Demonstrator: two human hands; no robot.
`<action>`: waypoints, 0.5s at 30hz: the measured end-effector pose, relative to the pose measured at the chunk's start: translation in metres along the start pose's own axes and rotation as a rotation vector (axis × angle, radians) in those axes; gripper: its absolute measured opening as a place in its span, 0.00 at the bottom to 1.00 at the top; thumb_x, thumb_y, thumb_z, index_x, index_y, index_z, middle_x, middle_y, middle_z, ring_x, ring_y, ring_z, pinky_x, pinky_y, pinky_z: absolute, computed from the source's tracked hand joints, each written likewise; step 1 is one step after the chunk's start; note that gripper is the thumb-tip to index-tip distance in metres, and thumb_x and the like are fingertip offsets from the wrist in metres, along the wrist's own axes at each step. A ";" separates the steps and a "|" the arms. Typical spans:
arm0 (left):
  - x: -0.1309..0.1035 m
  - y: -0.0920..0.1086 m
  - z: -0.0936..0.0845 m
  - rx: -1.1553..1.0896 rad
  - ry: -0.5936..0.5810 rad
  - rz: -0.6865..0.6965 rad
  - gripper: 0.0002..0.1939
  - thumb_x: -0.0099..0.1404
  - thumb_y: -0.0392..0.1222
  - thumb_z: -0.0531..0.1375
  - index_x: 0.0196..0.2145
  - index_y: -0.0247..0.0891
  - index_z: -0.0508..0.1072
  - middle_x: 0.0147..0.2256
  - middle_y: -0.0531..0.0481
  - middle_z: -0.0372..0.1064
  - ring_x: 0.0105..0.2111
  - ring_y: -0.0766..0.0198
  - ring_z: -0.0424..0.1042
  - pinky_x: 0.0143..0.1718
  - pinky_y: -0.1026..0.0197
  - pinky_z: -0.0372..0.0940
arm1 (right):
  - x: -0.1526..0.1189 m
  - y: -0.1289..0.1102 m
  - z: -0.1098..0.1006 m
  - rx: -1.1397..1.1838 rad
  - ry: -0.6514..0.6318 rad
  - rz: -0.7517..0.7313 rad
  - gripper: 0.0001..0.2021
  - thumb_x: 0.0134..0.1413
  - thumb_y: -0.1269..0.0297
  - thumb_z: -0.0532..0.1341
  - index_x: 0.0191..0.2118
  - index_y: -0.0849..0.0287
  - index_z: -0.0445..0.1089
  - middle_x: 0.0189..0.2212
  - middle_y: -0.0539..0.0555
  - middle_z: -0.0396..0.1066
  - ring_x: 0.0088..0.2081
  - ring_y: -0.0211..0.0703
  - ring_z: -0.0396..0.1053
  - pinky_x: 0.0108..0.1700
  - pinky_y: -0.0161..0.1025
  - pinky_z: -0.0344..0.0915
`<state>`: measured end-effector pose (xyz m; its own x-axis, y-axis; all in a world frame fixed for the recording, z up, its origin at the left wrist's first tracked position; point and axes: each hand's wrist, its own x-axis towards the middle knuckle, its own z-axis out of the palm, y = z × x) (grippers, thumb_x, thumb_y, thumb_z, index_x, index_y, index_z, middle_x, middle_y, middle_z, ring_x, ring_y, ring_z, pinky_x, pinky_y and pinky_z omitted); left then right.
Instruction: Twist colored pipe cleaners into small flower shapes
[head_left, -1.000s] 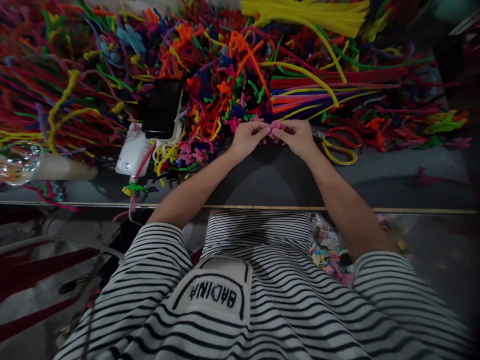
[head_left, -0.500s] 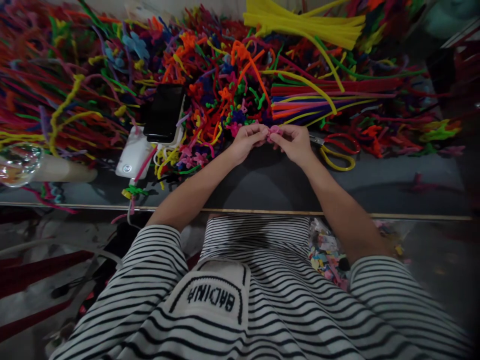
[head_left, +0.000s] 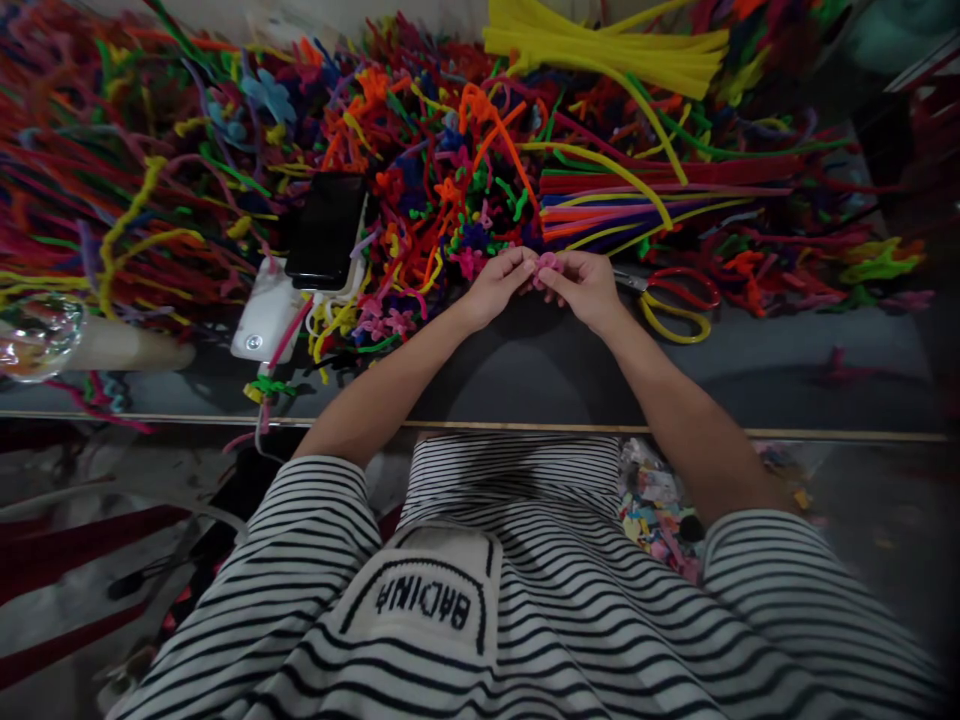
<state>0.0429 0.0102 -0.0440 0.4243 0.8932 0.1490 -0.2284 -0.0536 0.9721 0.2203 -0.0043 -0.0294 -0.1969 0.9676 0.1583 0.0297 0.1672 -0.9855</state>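
Observation:
Between my hands is a small pink pipe-cleaner piece (head_left: 550,266), held just above the dark table. My left hand (head_left: 501,284) pinches its left side with thumb and forefinger. On its right side, the thumb and forefinger of my right hand (head_left: 589,287) are closed on the same piece. The fingertips of both hands nearly touch, and they hide part of the piece. Scissors (head_left: 679,305) with red and yellow handles lie just right of my right hand. Behind my hands is a bundle of multicoloured pipe cleaners (head_left: 600,205).
A black phone (head_left: 327,228) and a white power bank (head_left: 264,312) with a cable lie at the left. Yellow pipe cleaners (head_left: 607,50) top the tangled heap at the back. A clear-topped cup (head_left: 45,335) lies far left. The table's front edge (head_left: 525,427) runs below my forearms.
My hands stay almost in place, with slight shifts of the left fingers around the pink piece. The view has moved very slightly.

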 end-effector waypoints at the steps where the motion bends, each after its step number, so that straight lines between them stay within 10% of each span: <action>1: 0.001 -0.003 -0.001 0.033 0.002 0.004 0.29 0.63 0.71 0.67 0.34 0.38 0.72 0.28 0.54 0.68 0.27 0.71 0.65 0.31 0.66 0.63 | 0.001 0.002 0.000 0.001 0.002 0.006 0.31 0.41 0.30 0.74 0.30 0.57 0.75 0.25 0.50 0.77 0.20 0.31 0.68 0.17 0.29 0.59; 15: -0.008 0.009 -0.004 0.733 0.220 0.316 0.07 0.72 0.42 0.64 0.41 0.40 0.83 0.40 0.48 0.82 0.45 0.61 0.79 0.52 0.58 0.71 | 0.007 0.002 -0.010 0.003 -0.111 0.084 0.33 0.41 0.27 0.72 0.32 0.57 0.73 0.29 0.51 0.79 0.20 0.31 0.68 0.17 0.30 0.59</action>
<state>0.0337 0.0049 -0.0373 0.2369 0.8503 0.4700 0.3539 -0.5260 0.7734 0.2288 0.0047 -0.0302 -0.3009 0.9513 0.0676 0.0480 0.0859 -0.9951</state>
